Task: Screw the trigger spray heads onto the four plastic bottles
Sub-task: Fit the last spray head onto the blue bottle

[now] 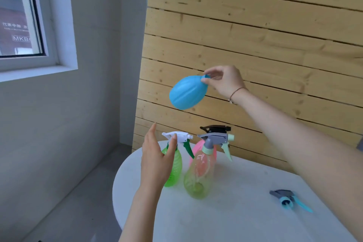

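My right hand (224,81) pinches the neck of a blue bottle (187,92) and holds it in the air, tilted, with no spray head on it. My left hand (157,160) is raised with flat, spread fingers in front of a green bottle (174,171) that carries a white and green spray head (177,136). A clear yellow-green bottle (198,177) with a grey and mint spray head (216,139) stands beside it. Behind them a pink bottle (197,146) bears a black spray head (216,129). A loose grey and blue spray head (288,198) lies on the table at the right.
The round white table (225,218) stands against a wooden slat wall (255,35). A window (19,15) sits in the grey wall at the left. Grey floor lies below the table's left edge.
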Demonstrator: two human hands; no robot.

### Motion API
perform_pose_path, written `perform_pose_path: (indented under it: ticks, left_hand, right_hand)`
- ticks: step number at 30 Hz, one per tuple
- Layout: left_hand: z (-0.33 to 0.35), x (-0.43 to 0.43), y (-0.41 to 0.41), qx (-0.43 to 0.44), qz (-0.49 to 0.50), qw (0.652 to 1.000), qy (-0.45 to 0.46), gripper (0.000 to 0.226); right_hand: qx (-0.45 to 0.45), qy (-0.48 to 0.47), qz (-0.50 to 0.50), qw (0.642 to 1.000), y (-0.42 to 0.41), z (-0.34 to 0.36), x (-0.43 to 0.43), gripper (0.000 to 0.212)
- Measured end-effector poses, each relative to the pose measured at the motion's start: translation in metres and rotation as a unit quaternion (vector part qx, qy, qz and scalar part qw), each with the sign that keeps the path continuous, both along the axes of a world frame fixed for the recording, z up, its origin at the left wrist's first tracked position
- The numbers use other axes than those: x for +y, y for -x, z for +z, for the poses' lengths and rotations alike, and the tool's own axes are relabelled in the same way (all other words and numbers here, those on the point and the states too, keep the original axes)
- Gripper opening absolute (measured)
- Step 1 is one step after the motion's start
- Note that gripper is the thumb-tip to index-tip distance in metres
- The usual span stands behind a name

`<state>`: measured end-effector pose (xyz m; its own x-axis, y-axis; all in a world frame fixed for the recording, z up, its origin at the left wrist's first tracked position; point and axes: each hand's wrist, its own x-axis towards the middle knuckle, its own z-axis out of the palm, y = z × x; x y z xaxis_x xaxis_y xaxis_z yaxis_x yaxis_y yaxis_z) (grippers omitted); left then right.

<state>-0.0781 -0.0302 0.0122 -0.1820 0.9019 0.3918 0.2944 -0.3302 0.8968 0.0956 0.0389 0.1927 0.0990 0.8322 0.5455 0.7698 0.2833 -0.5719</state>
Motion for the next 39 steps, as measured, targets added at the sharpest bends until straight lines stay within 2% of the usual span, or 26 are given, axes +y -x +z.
perform_pose_path:
  ticks: [4,8,11,14,16,19,23,26,29,31,33,35,39]
  left_hand:
    - [0.014,-0.007,-0.005,-0.038,0.02,0.998,-0.047,0.068]
    - [0.031,-0.024,-0.026,-0.07,0.005,0.994,-0.084,0.068]
    - [0.042,-0.042,-0.049,-0.087,-0.024,0.99,-0.112,0.063]
    - [0.049,-0.063,-0.073,-0.124,-0.095,0.978,-0.142,0.049]
    - [0.048,-0.076,-0.09,-0.122,-0.165,0.967,-0.149,0.048]
    - [0.037,-0.089,-0.112,-0.013,-0.265,0.956,-0.124,0.067]
    - [0.013,-0.094,-0.136,0.106,-0.365,0.925,-0.032,0.087]
    - [-0.003,-0.09,-0.148,0.176,-0.366,0.914,0.009,0.088]
    - [-0.016,-0.086,-0.155,0.189,-0.356,0.915,0.033,0.082]
    - [-0.023,-0.085,-0.16,0.178,-0.343,0.921,0.04,0.078]
    - [-0.028,-0.082,-0.163,0.164,-0.329,0.929,0.042,0.078]
    - [-0.033,-0.079,-0.166,0.151,-0.32,0.934,0.044,0.081]
    - [-0.04,-0.074,-0.17,0.136,-0.316,0.938,0.051,0.083]
  right_hand:
    - [0.087,-0.121,0.016,0.989,-0.026,0.032,-0.065,0.01]
    - [0.085,-0.177,0.009,0.98,-0.059,0.035,-0.136,0.011]
    - [0.076,-0.179,0.008,0.981,-0.078,0.02,-0.181,0.019]
    - [0.076,-0.134,0.011,0.988,-0.095,-0.007,-0.212,0.019]
    - [0.091,-0.101,0.014,0.991,-0.107,-0.034,-0.226,0.018]
    - [0.13,-0.068,0.015,0.989,-0.118,-0.073,-0.237,0.017]
    - [0.174,-0.031,0.028,0.984,-0.132,-0.109,-0.236,0.016]
    - [0.194,0.009,0.021,0.981,-0.14,-0.128,-0.227,0.015]
    - [0.201,0.085,0.032,0.975,-0.154,-0.143,-0.214,0.021]
    - [0.274,0.11,0.018,0.955,-0.171,-0.159,-0.203,0.024]
    - [0.338,0.112,-0.052,0.933,-0.188,-0.18,-0.192,0.019]
    - [0.324,0.136,-0.135,0.926,-0.205,-0.208,-0.184,0.014]
    - [0.289,0.167,-0.264,0.905,-0.222,-0.254,-0.175,0.027]
